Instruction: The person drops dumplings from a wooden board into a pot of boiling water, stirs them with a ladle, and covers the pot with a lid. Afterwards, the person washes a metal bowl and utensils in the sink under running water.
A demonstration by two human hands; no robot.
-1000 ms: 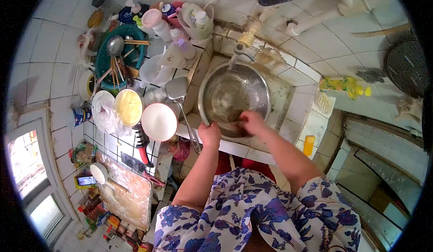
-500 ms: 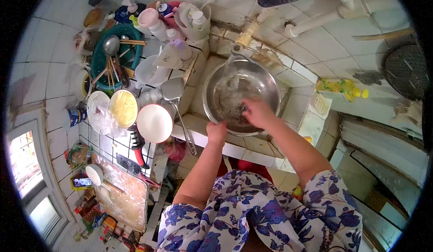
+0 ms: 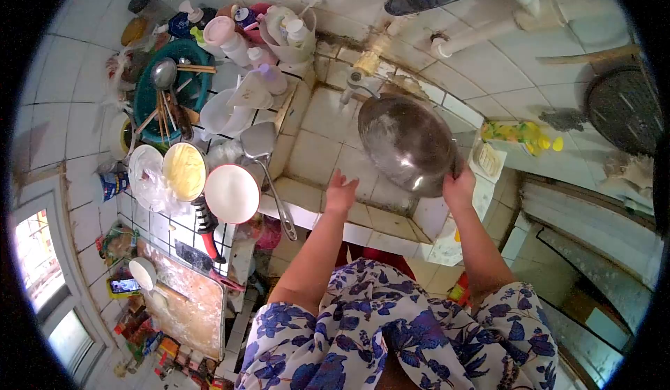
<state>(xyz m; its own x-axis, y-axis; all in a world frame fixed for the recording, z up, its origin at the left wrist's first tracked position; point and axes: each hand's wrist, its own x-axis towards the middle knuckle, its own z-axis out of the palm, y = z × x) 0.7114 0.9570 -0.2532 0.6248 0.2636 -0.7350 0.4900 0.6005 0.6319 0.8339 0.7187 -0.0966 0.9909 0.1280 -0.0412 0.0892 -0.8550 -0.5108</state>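
Note:
A round metal basin [image 3: 408, 146] is tipped on its side over the right part of the tiled sink [image 3: 317, 139], its outer underside facing me. My right hand [image 3: 458, 184] grips the basin's rim at its lower right; the fingertips are partly hidden. Above the front edge of the sink, my left hand [image 3: 341, 191] holds nothing, its fingers spread apart and clear of the basin. The tap [image 3: 354, 83] is at the back of the sink, just left of the basin.
Left of the sink are a metal spatula [image 3: 269, 160], a red-rimmed white bowl [image 3: 232, 193], a bowl of yellow food [image 3: 185, 171] and a teal basin [image 3: 202, 90] with utensils. A yellow bottle [image 3: 520, 136] lies on the right ledge.
The basin, upright under the tap before, is now lifted, turned over and shifted right. My left hand has let go of its rim; my right hand has moved from inside it to its edge.

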